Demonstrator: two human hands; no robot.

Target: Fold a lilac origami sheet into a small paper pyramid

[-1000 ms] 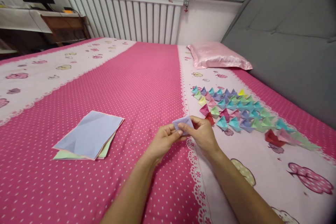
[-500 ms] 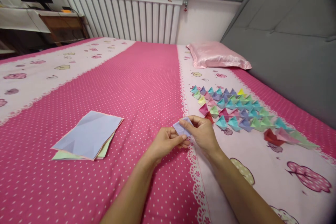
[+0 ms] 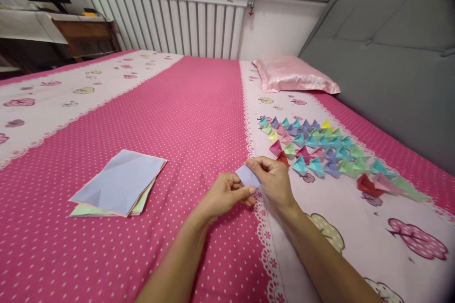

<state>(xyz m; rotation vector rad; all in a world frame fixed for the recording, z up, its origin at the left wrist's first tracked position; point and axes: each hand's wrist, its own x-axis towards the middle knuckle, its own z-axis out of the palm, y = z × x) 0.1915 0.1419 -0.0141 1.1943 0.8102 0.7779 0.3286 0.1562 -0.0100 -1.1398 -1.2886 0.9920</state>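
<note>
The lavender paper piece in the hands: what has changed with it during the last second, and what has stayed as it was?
The folded lavender paper piece has sunk slightly and shows less, as the left hand and right hand closed in around it; both hold it as before. The stack of paper sheets, the rows of folded paper shapes and the pillow have not moved on the bed.

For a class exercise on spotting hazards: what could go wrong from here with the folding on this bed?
The small lilac paper is pinched in mid-air between the left hand and right hand, so creases may come out uneven. The right forearm passes close to the rows of folded paper pieces and could scatter them.
</note>
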